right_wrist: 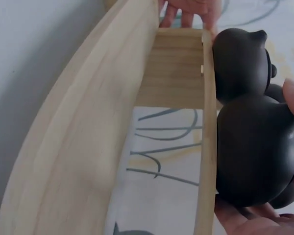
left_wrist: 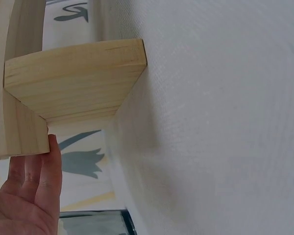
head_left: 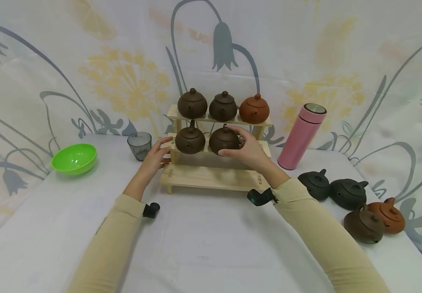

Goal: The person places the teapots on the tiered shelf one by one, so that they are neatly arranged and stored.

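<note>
A three-tier wooden stand [head_left: 211, 177] carries small teapots on its upper two tiers. My right hand [head_left: 251, 152] holds a dark brown teapot [head_left: 223, 140] on the middle tier, thumb at the front and fingers round its right side. In the right wrist view, this teapot [right_wrist: 252, 152] sits against the tier, beside another dark teapot [right_wrist: 240, 63]. My left hand [head_left: 152, 158] grips the stand's left end at the middle tier, thumb above and fingers lower. The left wrist view shows its fingers [left_wrist: 46, 181] against the wooden end. The second brown teapot [head_left: 190, 140] stands close by.
Two brown teapots [head_left: 192, 105] [head_left: 223, 108] and a reddish one [head_left: 254, 110] line the top tier. Left are a grey glass [head_left: 139, 146] and green bowl [head_left: 74, 159]. A pink thermos [head_left: 302, 136] and several teapots, including a black one [head_left: 348, 194], stand right.
</note>
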`<state>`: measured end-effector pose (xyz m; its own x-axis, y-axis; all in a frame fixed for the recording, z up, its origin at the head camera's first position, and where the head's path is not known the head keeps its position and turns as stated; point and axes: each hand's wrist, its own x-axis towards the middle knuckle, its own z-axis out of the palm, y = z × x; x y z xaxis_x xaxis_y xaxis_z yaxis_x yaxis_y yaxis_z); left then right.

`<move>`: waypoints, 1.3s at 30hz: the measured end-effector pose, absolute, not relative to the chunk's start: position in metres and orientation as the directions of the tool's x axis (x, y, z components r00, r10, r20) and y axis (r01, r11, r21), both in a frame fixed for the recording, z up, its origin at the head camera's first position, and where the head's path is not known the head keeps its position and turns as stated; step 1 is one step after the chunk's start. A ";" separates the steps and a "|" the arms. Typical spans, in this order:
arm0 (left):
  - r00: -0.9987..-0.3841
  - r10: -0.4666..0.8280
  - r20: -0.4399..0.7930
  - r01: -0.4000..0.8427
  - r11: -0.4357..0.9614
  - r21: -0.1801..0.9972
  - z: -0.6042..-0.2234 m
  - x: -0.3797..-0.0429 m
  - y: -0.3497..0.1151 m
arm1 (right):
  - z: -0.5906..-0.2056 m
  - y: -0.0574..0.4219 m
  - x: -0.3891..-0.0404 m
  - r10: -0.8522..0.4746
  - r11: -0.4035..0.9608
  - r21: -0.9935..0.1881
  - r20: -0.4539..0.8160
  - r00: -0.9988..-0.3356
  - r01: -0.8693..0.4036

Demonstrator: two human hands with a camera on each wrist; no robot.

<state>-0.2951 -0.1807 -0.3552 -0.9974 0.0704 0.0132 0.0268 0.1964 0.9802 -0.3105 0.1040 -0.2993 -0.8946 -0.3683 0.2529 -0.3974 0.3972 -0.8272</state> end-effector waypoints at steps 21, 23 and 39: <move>-0.998 0.057 0.001 0.011 0.189 0.982 -0.356 -0.296 -0.179 | -0.318 0.111 -0.299 -0.309 0.091 -0.936 0.299 -0.903 -0.341; -0.998 0.059 0.006 0.017 0.187 0.982 -0.356 -0.296 -0.180 | -0.319 0.117 -0.295 -0.304 0.079 -0.931 0.319 -0.898 -0.357; -0.998 0.069 0.015 0.029 0.203 0.979 -0.356 -0.296 -0.181 | -0.326 0.191 -0.257 -0.129 0.288 -0.881 0.352 -0.927 -0.375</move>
<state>-0.2957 -0.1808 -0.3560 -0.9975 0.0689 0.0152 0.0289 0.2028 0.9788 -0.2572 0.1906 -0.3256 -0.9271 -0.1285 0.3521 -0.3747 0.2882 -0.8812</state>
